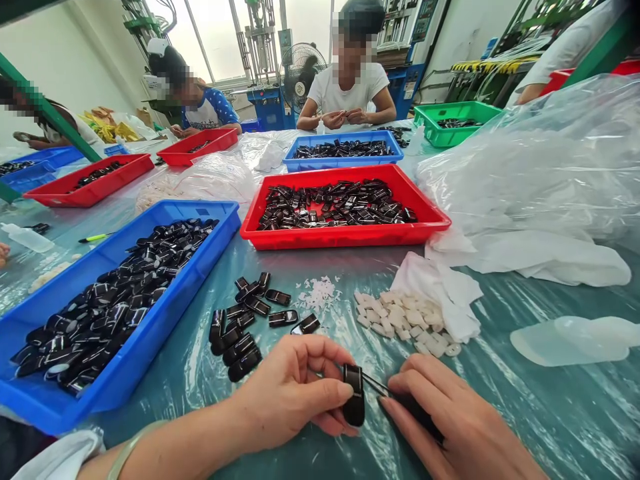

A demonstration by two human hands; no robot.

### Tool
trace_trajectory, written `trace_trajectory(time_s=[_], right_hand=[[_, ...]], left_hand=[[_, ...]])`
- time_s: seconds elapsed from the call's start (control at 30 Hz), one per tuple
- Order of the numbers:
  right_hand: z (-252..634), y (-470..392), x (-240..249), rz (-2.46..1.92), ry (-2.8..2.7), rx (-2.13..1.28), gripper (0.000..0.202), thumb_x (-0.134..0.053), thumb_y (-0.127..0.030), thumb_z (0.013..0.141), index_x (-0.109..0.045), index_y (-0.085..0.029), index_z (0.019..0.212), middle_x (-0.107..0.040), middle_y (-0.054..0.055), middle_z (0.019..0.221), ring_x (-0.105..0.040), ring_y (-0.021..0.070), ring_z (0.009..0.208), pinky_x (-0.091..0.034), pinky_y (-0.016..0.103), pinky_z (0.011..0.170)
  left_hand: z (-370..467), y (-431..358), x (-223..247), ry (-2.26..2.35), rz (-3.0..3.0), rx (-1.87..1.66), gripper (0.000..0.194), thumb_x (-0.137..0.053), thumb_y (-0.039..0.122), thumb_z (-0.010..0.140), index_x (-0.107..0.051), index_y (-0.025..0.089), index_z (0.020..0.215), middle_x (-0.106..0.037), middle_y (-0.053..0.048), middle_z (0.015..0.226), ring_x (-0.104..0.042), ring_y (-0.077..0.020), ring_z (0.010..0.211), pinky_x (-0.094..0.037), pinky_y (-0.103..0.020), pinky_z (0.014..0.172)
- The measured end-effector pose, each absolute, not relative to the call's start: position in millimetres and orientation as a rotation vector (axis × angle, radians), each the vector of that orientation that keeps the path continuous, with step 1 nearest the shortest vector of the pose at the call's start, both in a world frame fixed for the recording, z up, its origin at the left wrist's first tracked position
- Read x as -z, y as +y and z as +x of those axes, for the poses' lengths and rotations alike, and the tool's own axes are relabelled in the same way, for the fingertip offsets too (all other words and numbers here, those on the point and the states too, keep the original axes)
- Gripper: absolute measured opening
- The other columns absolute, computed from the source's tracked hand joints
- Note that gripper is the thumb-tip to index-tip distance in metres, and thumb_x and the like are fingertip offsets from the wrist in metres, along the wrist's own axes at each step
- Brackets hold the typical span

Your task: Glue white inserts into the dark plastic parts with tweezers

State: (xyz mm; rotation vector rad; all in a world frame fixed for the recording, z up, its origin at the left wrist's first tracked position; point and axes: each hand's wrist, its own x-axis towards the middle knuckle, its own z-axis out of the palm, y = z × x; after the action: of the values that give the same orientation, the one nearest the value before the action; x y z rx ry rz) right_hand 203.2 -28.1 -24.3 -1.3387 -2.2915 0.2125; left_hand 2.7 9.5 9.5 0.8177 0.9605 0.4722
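Note:
My left hand pinches a glossy black part upright between thumb and fingers. My right hand grips a thin metal-shafted tool with a dark handle; its tip meets the upper right edge of the black part. Beyond my left hand, several loose black parts lie on the plastic-covered table. Small white bits are scattered behind my hands. To their right is a pile of translucent off-white pieces, partly beside a crumpled white cloth.
A blue tray of black parts stands at left, a red tray of them ahead. A clear bottle lies at right, below a big plastic bag. Several people sit around the table, with more trays, including a green one.

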Motion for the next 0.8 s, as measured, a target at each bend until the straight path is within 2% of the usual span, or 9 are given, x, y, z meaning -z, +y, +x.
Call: trace_trajectory(time_s=[0.4, 0.6, 0.73, 0.8], right_hand=[[202.9, -28.9, 22.5, -1.307, -2.307, -0.242, 0.019, -0.038, -0.019, 0.089, -0.052, -0.020, 0.076, -0.053, 0.002, 0.069, -0.057, 0.0136, 0.061, -0.048, 0.023, 0.052], [203.2, -27.5, 20.5, -1.308, -2.314, -0.275, 0.017, -0.040, -0.019, 0.088, -0.053, -0.020, 0.078, -0.054, 0.002, 0.071, -0.058, 0.0142, 0.062, -0.049, 0.024, 0.053], [203.0, -32.9, 13.8, -1.339, -2.262, -0.318, 0.012, -0.043, -0.020, 0.088, -0.055, -0.021, 0.088, -0.057, 0.003, 0.080, -0.060, 0.0142, 0.071, -0.051, 0.024, 0.060], [212.3, -38.7, 8.3, -1.375, -2.169, -0.214, 0.014, -0.045, -0.023, 0.087, -0.055, -0.022, 0.097, -0.058, 0.005, 0.090, -0.061, 0.0161, 0.080, -0.052, 0.026, 0.066]], left_hand=[[3.0, 8.7, -10.0, 0.951, 0.815, -0.476, 0.025, -0.067, 0.025, 0.070, -0.057, 0.013, 0.090, -0.056, 0.002, 0.062, -0.065, -0.0132, 0.057, -0.051, -0.018, 0.052], [3.7, 8.4, -10.1, 0.954, 0.841, -0.472, 0.027, -0.068, 0.026, 0.068, -0.057, 0.012, 0.088, -0.061, -0.001, 0.070, -0.063, -0.0120, 0.058, -0.049, -0.018, 0.051], [3.4, 8.9, -10.8, 0.936, 0.892, -0.455, 0.030, -0.067, 0.027, 0.068, -0.054, 0.012, 0.090, -0.065, -0.007, 0.078, -0.060, -0.0103, 0.058, -0.047, -0.017, 0.049], [2.8, 9.1, -10.6, 0.913, 0.901, -0.444, 0.030, -0.066, 0.027, 0.069, -0.052, 0.013, 0.091, -0.066, -0.009, 0.081, -0.058, -0.0094, 0.058, -0.046, -0.017, 0.048]])
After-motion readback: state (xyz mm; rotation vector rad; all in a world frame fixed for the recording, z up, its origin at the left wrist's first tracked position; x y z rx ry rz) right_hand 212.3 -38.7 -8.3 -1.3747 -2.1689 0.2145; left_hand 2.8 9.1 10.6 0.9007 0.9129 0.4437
